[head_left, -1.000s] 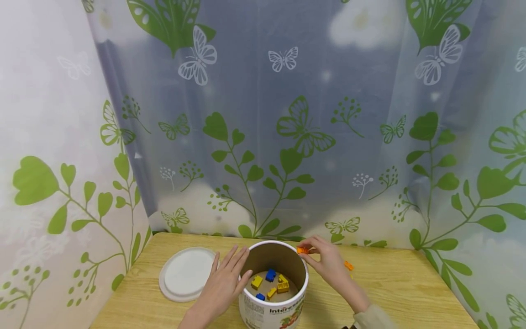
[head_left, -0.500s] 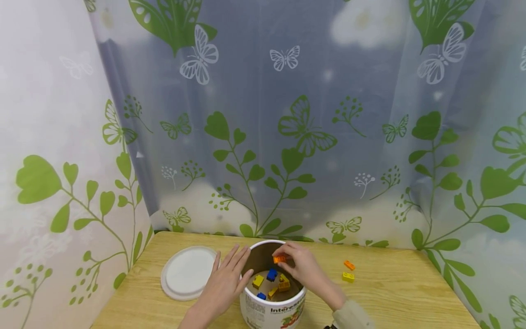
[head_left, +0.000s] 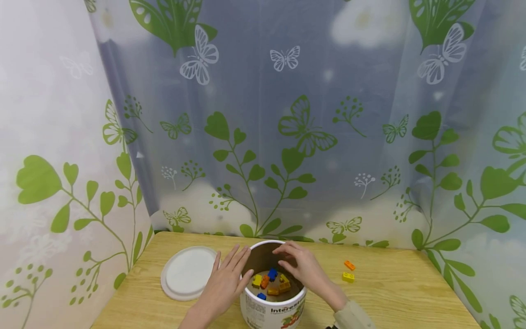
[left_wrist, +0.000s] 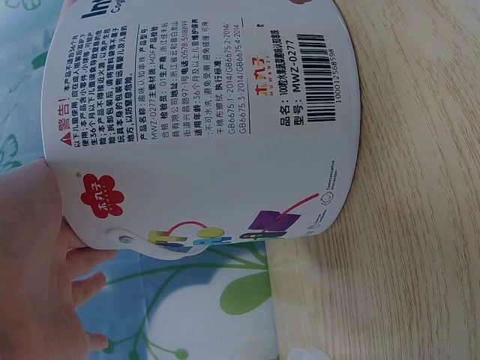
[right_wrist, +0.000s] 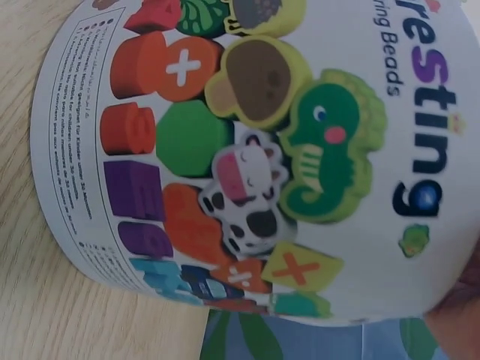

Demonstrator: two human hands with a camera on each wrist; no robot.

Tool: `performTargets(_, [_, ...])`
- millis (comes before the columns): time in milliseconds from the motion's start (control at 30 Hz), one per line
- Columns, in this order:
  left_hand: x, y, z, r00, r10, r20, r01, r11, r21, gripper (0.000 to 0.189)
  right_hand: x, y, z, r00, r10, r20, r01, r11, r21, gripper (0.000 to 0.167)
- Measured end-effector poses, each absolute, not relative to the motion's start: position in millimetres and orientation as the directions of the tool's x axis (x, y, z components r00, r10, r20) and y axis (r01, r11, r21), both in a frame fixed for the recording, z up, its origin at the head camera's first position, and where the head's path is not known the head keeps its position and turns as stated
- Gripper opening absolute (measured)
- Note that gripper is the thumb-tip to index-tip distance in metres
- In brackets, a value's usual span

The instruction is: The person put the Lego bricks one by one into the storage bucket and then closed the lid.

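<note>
A round white tub (head_left: 273,315) with printed labels stands at the front of the table. My left hand (head_left: 223,285) lies at its left rim, fingers straight and spread. Over the right side of the opening is my right hand (head_left: 307,270), its fingers loosely bent with nothing between them. Several toy bricks lie on the tub's floor, among them an orange brick (head_left: 265,281), a yellow brick (head_left: 257,280) and a blue brick (head_left: 272,274). In the left wrist view, the left hand (left_wrist: 37,277) touches the tub's upper edge.
Right of the tub, an orange brick (head_left: 349,265) and a yellow brick (head_left: 348,277) lie on the wooden table (head_left: 398,292). A round white lid (head_left: 191,272) rests left of the tub. Behind the table hangs a patterned curtain (head_left: 246,137).
My right hand has moved left from beside the rim to over the tub and let go of an orange brick, which now lies inside. My left hand stays in place.
</note>
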State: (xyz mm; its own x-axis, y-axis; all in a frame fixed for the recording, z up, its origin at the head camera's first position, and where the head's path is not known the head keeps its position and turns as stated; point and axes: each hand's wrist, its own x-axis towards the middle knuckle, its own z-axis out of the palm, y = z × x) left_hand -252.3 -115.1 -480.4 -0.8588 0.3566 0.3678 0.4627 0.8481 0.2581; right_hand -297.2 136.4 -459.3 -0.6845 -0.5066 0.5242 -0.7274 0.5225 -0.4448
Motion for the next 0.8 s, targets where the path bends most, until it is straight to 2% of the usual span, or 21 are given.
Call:
performTargets(233, [-253, -116, -480, -0.864, 0.360, 0.351, 0.461, 0.847, 0.266, 0.059, -297, 155, -454, -0.711, -0.388, 0.586, -0.694, 0.520, -0.498, 0.025])
performTargets(433, [-253, -116, -480, -0.866, 0.364, 0.344, 0.462, 0.845, 0.269, 0.059, -302, 183, -456, -0.655, -0.304, 0.691, -0.713, 0.551, -0.434, 0.031])
performTargets(533, [-253, -116, -480, -0.868, 0.363, 0.339, 0.461, 0.843, 0.278, 0.060, -306, 202, -459, -0.655, -0.275, 0.704, -0.695, 0.585, -0.418, 0.034])
performTargets(600, [-253, -116, -480, -0.868, 0.363, 0.339, 0.462, 0.841, 0.282, 0.060, -307, 215, -463, -0.682, -0.245, 0.689, -0.658, 0.618, -0.431, 0.034])
performTargets(800, [-252, -115, -479, -0.869, 0.362, 0.337, 0.461, 0.839, 0.289, 0.060, -310, 252, -480, -0.820, -0.143, 0.555, -0.481, 0.699, -0.530, 0.032])
